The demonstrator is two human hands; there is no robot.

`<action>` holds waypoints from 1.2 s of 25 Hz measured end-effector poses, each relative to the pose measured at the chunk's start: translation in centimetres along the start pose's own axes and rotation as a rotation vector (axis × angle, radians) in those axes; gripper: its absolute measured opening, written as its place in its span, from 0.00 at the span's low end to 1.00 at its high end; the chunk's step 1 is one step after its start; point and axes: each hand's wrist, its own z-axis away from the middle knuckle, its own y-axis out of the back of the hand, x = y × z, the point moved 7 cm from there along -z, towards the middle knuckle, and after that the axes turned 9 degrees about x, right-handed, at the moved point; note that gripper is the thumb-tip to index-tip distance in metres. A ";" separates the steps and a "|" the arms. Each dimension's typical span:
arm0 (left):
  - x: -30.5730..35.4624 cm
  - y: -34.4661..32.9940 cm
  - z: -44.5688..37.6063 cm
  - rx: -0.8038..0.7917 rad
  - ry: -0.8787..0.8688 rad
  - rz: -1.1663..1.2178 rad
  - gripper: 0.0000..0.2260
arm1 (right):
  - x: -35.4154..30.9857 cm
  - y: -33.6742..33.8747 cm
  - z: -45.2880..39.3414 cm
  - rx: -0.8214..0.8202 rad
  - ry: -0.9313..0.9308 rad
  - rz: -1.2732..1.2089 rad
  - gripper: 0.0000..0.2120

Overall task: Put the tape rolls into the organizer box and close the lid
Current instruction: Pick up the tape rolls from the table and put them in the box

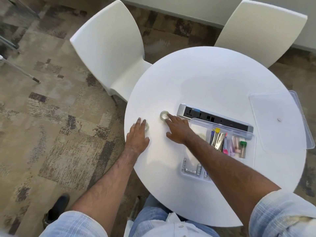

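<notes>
Two clear tape rolls lie on the round white table [213, 79]. One roll [163, 115] sits near the table's middle-left, and the fingertips of my right hand [177, 130] touch its right side. The other roll [147, 126] lies near the left edge, mostly hidden under the fingers of my left hand [137, 135], which rests flat over it. The clear organizer box [251, 151] stands open to the right, partly behind my right forearm, with a third roll dimly visible in one compartment. Its clear lid [280, 117] lies separately at the far right.
A grey power strip [215, 118] lies just behind the box. The box holds batteries [190, 171], clips and small coloured items. Two white chairs [109, 48] [259, 29] stand behind the table. The lid overhangs the table's right edge.
</notes>
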 end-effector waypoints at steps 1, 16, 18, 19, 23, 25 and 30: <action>0.1 -0.3 -0.1 -0.024 -0.011 -0.001 0.36 | 0.0 -0.1 -0.4 -0.011 0.007 0.014 0.28; 0.8 -2.4 3.3 0.032 -0.129 -0.160 0.24 | -0.7 -1.3 2.3 -0.004 -0.013 0.011 0.18; 1.3 -2.2 3.6 0.046 -0.119 -0.136 0.23 | -0.8 -0.8 3.5 0.074 -0.026 -0.046 0.18; 1.8 -2.1 3.7 0.056 -0.127 -0.121 0.23 | -0.5 -0.4 4.2 0.120 -0.037 -0.078 0.18; 5.6 -1.3 3.9 0.082 -0.178 -0.032 0.26 | 2.0 0.8 7.7 0.261 -0.108 -0.166 0.21; 8.3 -0.8 4.1 0.097 -0.219 0.034 0.26 | 4.0 0.9 9.7 0.289 -0.161 -0.173 0.22; 15.1 -0.5 4.2 0.100 -0.309 0.097 0.25 | 8.8 0.0 13.2 0.278 -0.274 -0.198 0.22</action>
